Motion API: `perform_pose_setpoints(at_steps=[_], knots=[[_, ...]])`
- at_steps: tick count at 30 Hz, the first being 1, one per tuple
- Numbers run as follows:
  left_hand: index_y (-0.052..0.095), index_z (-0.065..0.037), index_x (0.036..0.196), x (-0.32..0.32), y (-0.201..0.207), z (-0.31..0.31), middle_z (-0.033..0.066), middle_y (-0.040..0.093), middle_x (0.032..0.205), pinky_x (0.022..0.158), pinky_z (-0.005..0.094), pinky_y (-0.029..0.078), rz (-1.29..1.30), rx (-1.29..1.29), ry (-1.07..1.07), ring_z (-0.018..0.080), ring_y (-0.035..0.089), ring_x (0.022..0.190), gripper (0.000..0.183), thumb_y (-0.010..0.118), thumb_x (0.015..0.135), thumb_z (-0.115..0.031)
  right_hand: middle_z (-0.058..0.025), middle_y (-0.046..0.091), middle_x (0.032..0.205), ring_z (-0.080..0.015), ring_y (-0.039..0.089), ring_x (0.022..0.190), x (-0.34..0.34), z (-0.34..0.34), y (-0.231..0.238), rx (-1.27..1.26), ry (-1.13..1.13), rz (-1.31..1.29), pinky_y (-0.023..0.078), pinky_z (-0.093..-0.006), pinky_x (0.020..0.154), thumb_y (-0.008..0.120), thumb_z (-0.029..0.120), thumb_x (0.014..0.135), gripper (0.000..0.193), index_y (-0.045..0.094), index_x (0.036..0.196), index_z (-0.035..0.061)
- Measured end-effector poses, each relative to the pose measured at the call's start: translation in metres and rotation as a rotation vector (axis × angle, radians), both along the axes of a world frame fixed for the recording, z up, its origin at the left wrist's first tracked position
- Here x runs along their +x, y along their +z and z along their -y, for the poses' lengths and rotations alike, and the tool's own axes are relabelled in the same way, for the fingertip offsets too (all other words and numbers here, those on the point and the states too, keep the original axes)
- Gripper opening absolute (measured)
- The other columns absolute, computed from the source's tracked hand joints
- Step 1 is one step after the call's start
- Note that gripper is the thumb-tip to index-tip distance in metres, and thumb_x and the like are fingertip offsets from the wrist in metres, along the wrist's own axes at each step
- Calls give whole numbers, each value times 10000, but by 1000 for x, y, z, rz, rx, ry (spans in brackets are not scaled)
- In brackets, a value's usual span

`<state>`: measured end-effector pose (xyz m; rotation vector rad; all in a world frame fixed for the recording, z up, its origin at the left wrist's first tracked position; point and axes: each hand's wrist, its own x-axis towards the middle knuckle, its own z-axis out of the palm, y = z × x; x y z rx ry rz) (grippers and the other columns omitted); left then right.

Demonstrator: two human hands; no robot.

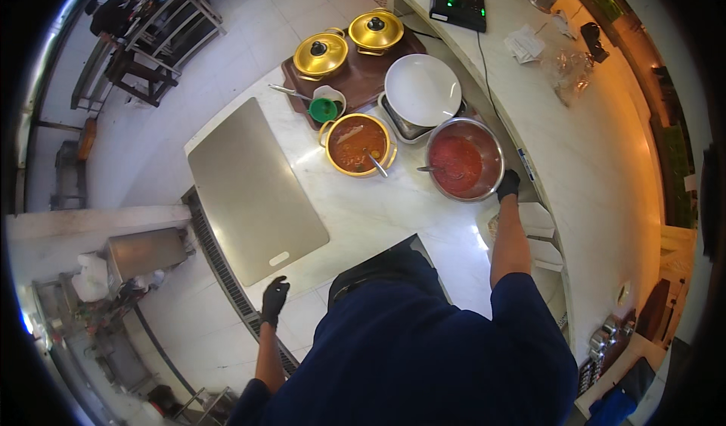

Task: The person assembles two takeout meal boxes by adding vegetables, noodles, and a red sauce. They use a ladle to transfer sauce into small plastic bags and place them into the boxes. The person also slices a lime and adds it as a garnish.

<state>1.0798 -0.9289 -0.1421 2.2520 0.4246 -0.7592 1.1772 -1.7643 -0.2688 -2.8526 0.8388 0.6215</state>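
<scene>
- Left hand [274,300]: empty, loosely open.
- Right hand [509,185]: at the metal bowl's [494,153] rim (cannot tell its grip).
- Red sauce [459,157] already in, spoon [429,169] not yet removed.

Seen from the side: left hand [275,300] just beside the near end of a metal board [257,184]; board flat, low path forward over it. Between the hands, a bare stretch of counter [412,210] leaves room to pass sideways.

Obstacles: ahead and right of the left hand, a pot [359,172], metal handle [379,167] leaning over its near rim. Right hand [510,185] at the rim of a bowl [491,142], which blocks its leftward path; spoon [427,169] juts farther left. Beyond the bowl, a plate [423,89]. Raised ledge [590,184] hems the right hand's outer side.
</scene>
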Motion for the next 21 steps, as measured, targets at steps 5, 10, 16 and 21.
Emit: perform_pose_setpoints(at_steps=[5, 10, 16, 21], knots=[[682, -104, 1272, -37, 10, 36, 129, 744, 924, 829, 375, 538, -252, 77, 43, 250, 701, 894, 449, 686, 887, -334, -210, 712, 997, -379, 687, 959, -5, 14, -32, 134, -470, 770, 523, -490, 856, 672, 268, 891, 297, 714, 1060, 28], [646, -96, 1321, -33, 19, 72, 78, 708, 954, 651, 304, 517, -161, 10, -40, 166, 664, 808, 482, 634, 892, -316, -202, 664, 1190, -325, 634, 1096, 8, -1, -2, 471, -624, 929, 487, -422, 935, 652, 187, 923, 351, 639, 1200, -28], [641, -99, 1330, -20, 20, 74, 83, 713, 965, 659, 312, 529, -144, 60, -45, 161, 669, 824, 489, 630, 893, -317, -124, 594, 1344, -289, 556, 1232, 24, -36, 33, 867, -997, 1421, 407, -392, 1099, 567, 143, 993, 392, 556, 1337, -44], [646, -112, 1328, -18, 32, 87, 91, 724, 1006, 702, 316, 534, -153, 18, 9, 174, 684, 859, 464, 640, 911, -315, -132, 589, 1341, -260, 553, 1233, 18, -42, 62, 1310, -944, 1503, 435, -385, 1070, 509, 159, 1027, 396, 535, 1358, -57]])
